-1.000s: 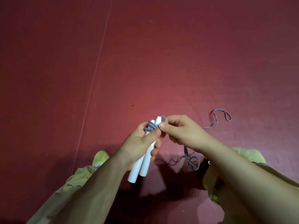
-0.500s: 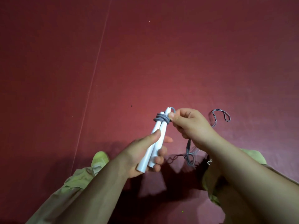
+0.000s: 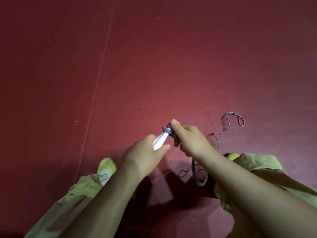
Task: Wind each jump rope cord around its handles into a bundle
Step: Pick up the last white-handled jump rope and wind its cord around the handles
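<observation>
A: We start at the grip. Our left hand (image 3: 145,152) is wrapped round the lower part of the white handles (image 3: 160,140), the two held side by side and pointing away from us. Our right hand (image 3: 190,140) pinches the grey cord (image 3: 226,129) against their far end, thumb on top of the wraps (image 3: 167,129).

B: So both hands are closed on the rope. How much is wound?

A: Only a few turns, all bunched at the far tip. The rest of the handles shows bare white where our left hand does not hide it.

B: And the loose part?

A: It drops from under our right hand, makes a loop (image 3: 200,176) low between our knees, and a long wavy stretch lies on the red floor (image 3: 171,66) off to the right, ending in a bend well away from the hands.

B: Then we judge it an early stage: most of the cord is left to wind, and the end to tuck.

A: Agreed. We see only this one rope here.
</observation>
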